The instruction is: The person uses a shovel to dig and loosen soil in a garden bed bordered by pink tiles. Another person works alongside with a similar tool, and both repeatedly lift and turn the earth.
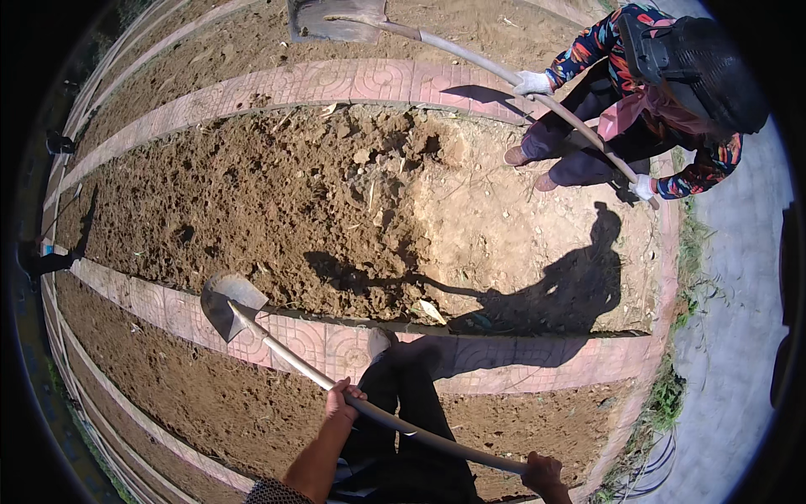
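My left hand (342,400) grips the middle of a long wooden shovel handle (434,441). Near the handle's end, at the lower right, my right hand (543,474) is closed around it. The shovel's pointed metal blade (228,303) hovers over or rests on a pink paved strip (302,338); I cannot tell which. Beyond that strip lies a bed of dark, turned clods of soil (264,208). The bed's right part is pale, unturned soil (497,208). My shadow falls over both. One of my shoes (380,342) shows at the strip's edge.
A co-worker (655,94) in white gloves holds a square-bladed shovel (340,19) across the far paved strip. More people stand at the far left. Concrete pavement (733,283) runs along the right, edged by weeds (667,394). Another soil bed (208,403) lies at lower left.
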Tool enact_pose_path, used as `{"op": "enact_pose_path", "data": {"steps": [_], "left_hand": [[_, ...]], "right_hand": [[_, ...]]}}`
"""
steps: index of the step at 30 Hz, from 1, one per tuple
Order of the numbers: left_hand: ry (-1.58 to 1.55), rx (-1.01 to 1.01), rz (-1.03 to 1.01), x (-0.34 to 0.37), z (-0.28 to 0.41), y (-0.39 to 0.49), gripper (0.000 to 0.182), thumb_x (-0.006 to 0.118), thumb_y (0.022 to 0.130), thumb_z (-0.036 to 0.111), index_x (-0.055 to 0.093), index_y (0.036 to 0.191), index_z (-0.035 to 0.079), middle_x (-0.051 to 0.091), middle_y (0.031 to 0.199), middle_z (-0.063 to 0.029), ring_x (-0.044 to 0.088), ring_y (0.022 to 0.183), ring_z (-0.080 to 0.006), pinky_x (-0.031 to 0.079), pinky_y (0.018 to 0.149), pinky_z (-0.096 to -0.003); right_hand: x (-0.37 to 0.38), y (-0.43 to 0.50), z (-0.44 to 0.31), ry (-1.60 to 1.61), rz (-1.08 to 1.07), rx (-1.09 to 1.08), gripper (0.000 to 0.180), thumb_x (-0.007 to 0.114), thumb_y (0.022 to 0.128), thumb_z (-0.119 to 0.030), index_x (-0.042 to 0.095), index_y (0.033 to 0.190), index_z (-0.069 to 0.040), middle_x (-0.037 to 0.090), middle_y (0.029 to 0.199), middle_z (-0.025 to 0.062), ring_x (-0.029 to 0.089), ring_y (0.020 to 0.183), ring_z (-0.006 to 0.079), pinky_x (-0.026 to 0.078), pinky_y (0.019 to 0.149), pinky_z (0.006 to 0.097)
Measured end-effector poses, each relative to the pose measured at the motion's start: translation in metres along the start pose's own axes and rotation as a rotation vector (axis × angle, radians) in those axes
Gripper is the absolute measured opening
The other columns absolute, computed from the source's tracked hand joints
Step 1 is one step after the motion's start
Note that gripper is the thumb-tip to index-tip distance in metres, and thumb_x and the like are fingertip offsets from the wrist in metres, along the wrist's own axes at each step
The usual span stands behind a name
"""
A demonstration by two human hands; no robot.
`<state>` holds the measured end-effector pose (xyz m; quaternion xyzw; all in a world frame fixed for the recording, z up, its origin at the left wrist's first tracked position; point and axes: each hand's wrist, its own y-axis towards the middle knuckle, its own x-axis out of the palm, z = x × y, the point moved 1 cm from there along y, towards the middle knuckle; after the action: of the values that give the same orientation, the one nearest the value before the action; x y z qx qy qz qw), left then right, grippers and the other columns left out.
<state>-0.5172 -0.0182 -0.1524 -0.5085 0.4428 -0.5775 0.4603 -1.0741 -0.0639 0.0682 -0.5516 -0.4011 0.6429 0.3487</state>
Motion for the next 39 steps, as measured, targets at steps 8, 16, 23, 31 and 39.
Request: {"op": "enact_pose_path", "data": {"steps": [8, 16, 23, 31, 39], "left_hand": [[-0.031, 0.012, 0.018, -0.003, 0.007, 0.005, 0.023, 0.065, 0.095, 0.009, 0.049, 0.081, 0.016, 0.046, 0.063, 0.0004, 0.045, 0.054, -0.0184, 0.042, 0.058, -0.0400], [0.041, 0.005, 0.048, -0.001, 0.012, 0.007, 0.023, 0.065, 0.099, 0.012, 0.050, 0.082, 0.015, 0.047, 0.065, -0.0005, 0.047, 0.054, -0.0188, 0.045, 0.059, -0.0411], [0.084, -0.009, 0.047, -0.002, 0.015, 0.008, 0.026, 0.068, 0.099, 0.011, 0.049, 0.082, 0.016, 0.048, 0.064, -0.0006, 0.047, 0.054, -0.0197, 0.046, 0.058, -0.0421], [0.102, -0.034, 0.035, -0.013, 0.019, 0.014, 0.025, 0.070, 0.098, 0.011, 0.050, 0.082, 0.016, 0.048, 0.064, -0.0007, 0.048, 0.054, -0.0200, 0.047, 0.059, -0.0424], [0.074, -0.033, 0.071, -0.020, 0.023, 0.011, 0.026, 0.069, 0.096, 0.008, 0.049, 0.083, 0.017, 0.048, 0.066, -0.0005, 0.046, 0.054, -0.0182, 0.043, 0.057, -0.0405]], "right_hand": [[-0.009, 0.005, -0.010, -0.016, 0.047, -0.024, 0.023, 0.072, 0.078, -0.019, 0.064, 0.097, -0.010, 0.076, 0.083, 0.0167, 0.077, 0.081, 0.0422, 0.057, 0.075, 0.0590], [0.004, -0.014, -0.023, 0.005, -0.015, 0.008, 0.020, 0.070, 0.082, -0.020, 0.065, 0.098, -0.010, 0.076, 0.083, 0.0193, 0.078, 0.083, 0.0433, 0.058, 0.076, 0.0598], [0.022, -0.033, -0.041, 0.056, -0.042, 0.053, 0.016, 0.069, 0.085, -0.023, 0.066, 0.094, -0.011, 0.076, 0.081, 0.0196, 0.077, 0.081, 0.0443, 0.058, 0.075, 0.0592], [0.028, -0.039, -0.046, 0.061, -0.084, 0.064, 0.017, 0.069, 0.086, -0.024, 0.067, 0.096, -0.010, 0.077, 0.086, 0.0201, 0.077, 0.086, 0.0445, 0.057, 0.079, 0.0593], [0.032, -0.033, -0.048, 0.048, -0.098, 0.058, 0.019, 0.068, 0.085, -0.023, 0.066, 0.099, -0.010, 0.077, 0.088, 0.0208, 0.077, 0.087, 0.0441, 0.058, 0.079, 0.0591]]}}
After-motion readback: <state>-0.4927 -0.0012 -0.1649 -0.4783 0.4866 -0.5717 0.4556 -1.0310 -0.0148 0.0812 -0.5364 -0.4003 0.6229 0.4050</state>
